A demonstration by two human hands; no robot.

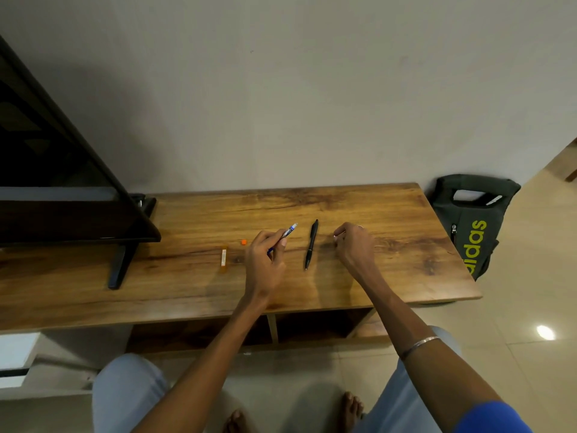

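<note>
Got the blue pen (289,231) pinched in my left hand (265,264), mid-counter (390,207), angled toward the far right. Black pen (311,244) lies just right of it. Right hand (354,248) is curled past that, can't tell if it holds anything. Orange cap (244,242) sits left.

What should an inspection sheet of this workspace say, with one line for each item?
Surface: brown wood-grain tabletop, bare in its right part.
Job's things: blue pen with a white tip, held tilted above the top; black pen, lying flat between the hands.
Clutter: small orange piece and narrow yellowish strip with a white label, both lying left of the left hand.
Hands: left hand grips the blue pen; right hand is low over the top with curled fingers, and I cannot tell whether it holds anything.
Cables: nothing seen.
Surroundings: black flat screen on a stand at left; dark grey bag with yellow-green lettering beside the table at right.
</note>
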